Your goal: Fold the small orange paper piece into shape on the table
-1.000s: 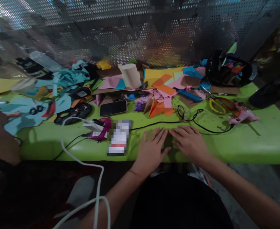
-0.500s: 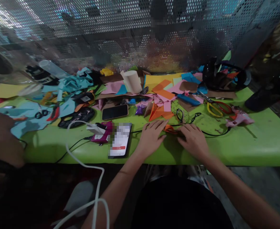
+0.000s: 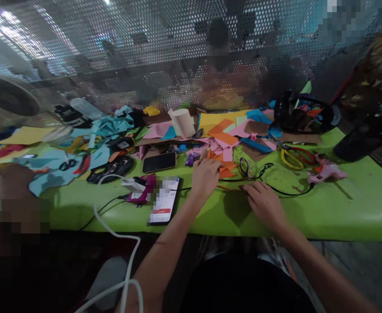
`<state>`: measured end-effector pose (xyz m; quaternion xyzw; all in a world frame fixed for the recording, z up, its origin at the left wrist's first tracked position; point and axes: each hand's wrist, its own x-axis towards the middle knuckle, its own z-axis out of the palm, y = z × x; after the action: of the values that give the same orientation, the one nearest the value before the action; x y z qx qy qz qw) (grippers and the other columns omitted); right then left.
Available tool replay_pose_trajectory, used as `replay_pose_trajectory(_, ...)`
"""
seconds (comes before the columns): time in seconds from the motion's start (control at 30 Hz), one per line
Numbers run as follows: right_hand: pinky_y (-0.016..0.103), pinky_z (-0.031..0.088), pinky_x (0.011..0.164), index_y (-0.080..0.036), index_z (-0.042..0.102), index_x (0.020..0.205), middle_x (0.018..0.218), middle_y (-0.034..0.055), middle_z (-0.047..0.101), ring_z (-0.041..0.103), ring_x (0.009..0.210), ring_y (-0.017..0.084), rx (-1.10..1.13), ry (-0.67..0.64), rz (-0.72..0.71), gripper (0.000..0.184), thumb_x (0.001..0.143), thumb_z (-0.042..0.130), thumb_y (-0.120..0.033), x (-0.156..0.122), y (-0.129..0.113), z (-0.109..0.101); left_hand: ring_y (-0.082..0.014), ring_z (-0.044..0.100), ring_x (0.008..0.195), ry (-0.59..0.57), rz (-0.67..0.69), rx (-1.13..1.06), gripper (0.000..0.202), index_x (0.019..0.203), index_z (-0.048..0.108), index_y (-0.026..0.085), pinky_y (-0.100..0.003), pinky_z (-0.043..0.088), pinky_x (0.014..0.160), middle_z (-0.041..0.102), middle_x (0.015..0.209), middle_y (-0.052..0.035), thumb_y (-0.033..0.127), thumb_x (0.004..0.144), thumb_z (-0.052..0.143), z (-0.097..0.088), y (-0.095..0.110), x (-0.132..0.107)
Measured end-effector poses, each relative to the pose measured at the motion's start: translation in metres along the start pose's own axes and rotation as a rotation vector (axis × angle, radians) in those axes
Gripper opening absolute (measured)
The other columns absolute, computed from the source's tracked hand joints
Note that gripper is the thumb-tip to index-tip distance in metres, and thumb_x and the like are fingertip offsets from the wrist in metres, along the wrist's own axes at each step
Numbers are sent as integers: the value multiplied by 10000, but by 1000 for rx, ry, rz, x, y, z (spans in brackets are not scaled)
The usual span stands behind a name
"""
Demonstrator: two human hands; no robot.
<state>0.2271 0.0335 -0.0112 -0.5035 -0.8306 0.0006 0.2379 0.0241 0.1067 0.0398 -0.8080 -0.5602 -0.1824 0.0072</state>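
Green table (image 3: 334,213) fills the lower middle of my feed; a lit smartphone (image 3: 164,202) lies on it, left of the left forearm. Left hand (image 3: 206,176): fingers bent over the near edge of the scrap pile, beside the orange paper (image 3: 227,168); I cannot tell whether they pinch anything. Right hand (image 3: 265,202): fingers loosely extended, palm down, released as far as I can see. Orange paper looks matte, bright, creased and angular, overlapping pink strips (image 3: 227,154). Black cable (image 3: 234,179) passes just in front of it. Smallest noted: orange strip (image 3: 224,188), narrow, dull, lying on the table between both hands.
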Motion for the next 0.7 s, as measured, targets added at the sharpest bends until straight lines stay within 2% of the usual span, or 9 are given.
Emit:
replay_pose_trajectory(0.1,385,447,854,-138,659,1154,1016,106,678,570,938,257,1,1,1,276,933,497,-107,-2,3,1,-256,608,1110,23,-66,19,265,1019,720,261,-428,371,975,738,1078,-55,146,895,516,-1,-5,21)
replay_pose_trajectory(0.17,391,456,852,-153,678,1129,979,94,677,574,914,256,-11,-20,5,267,928,507,-108,-2,3,2,-263,593,1145,29,-108,23,316,1155,681,282,-429,382,994,707,1180,-56,180,892,539,-6,-9,31)
replay_pose_trajectory(0.23,388,463,845,-173,695,1102,944,80,672,577,893,252,-10,-40,7,262,921,520,-105,-2,3,2,-279,568,1193,70,-187,29,435,1311,583,297,-430,404,996,648,1291,-64,232,881,574,-13,-15,35)
replay_pose_trajectory(0.3,378,468,840,-183,703,1095,937,75,670,578,886,245,6,-52,8,262,915,529,-104,-1,2,1,-292,557,1212,115,-310,37,494,1368,517,286,-435,428,986,608,1333,-84,317,881,590,-21,-23,33)
replay_pose_trajectory(0.33,373,470,839,-184,705,1099,939,76,670,578,886,241,16,-57,7,265,914,532,-104,0,2,1,-296,553,1222,116,-367,43,492,1358,516,274,-440,432,989,600,1336,-93,357,880,594,-23,-27,30)
replay_pose_trajectory(0.4,370,469,847,-184,705,1111,946,78,670,578,888,237,35,-66,4,280,909,532,-93,0,2,1,-302,565,1209,32,-431,45,456,1277,556,243,-451,430,997,628,1285,-104,422,862,614,-25,-33,23)
replay_pose_trajectory(0.53,376,465,853,-183,704,1105,946,81,666,579,901,239,50,-62,5,293,902,524,-74,0,1,-1,-320,604,1149,-197,-418,84,453,1135,598,190,-474,425,988,690,1180,-135,539,846,602,-11,-36,13)
replay_pose_trajectory(0.6,380,464,858,-186,704,1092,950,81,666,578,910,242,61,-54,2,276,910,522,-87,0,1,-2,-316,607,1155,-212,-394,127,391,1128,607,197,-469,417,991,693,1190,-138,491,871,580,-2,-34,11)
replay_pose_trajectory(0.7,392,462,879,-188,703,1086,965,79,669,579,920,246,79,-55,-1,263,916,521,-102,-1,1,-3,-293,636,1119,-164,-392,174,239,1080,637,208,-447,416,980,716,1141,-126,320,911,511,2,-33,10)
